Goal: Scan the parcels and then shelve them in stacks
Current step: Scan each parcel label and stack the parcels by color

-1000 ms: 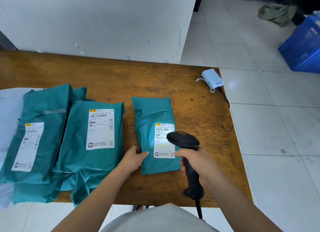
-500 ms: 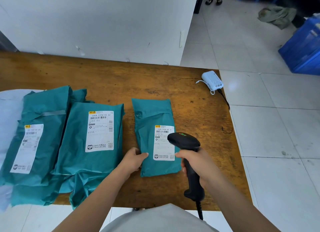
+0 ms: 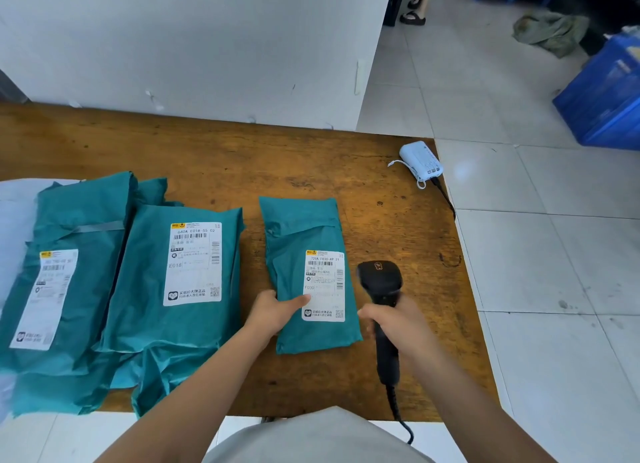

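Glow has left the label: left grip pinches the seemingly scanned parcel, right grip clasps the barcode scanner.
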A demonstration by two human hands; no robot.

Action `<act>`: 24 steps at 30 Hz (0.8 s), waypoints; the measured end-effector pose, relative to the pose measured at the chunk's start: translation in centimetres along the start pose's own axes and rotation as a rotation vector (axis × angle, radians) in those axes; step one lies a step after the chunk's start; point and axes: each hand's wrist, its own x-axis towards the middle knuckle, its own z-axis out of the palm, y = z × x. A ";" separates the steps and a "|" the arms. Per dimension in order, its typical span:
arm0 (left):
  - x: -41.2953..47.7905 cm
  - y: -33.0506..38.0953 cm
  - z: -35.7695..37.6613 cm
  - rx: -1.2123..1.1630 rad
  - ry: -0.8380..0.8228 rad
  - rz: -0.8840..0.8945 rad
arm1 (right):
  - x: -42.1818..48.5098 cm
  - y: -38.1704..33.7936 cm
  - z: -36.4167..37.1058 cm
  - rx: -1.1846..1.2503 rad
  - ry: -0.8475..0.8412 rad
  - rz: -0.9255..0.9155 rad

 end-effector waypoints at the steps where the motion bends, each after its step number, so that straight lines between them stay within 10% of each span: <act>1: 0.1 0.1 0.2 -0.010 0.004 0.026 | 0.5 0.3 -0.1 -0.026 0.030 -0.022; 9: -0.7 0.9 1.7 0.202 0.072 0.293 | 6.6 4.8 -1.4 -0.390 0.257 -0.155; 18: -5.7 2.8 -1.7 -0.096 -0.057 0.329 | 6.8 3.4 -0.5 -0.513 0.530 -0.276; 20: -7.7 3.0 -4.0 -0.175 0.002 0.357 | 5.4 1.5 0.6 -0.400 0.441 -0.332; 24: -11.0 3.5 -9.5 -0.293 0.117 0.429 | 2.3 -3.3 4.8 0.142 -0.262 -0.189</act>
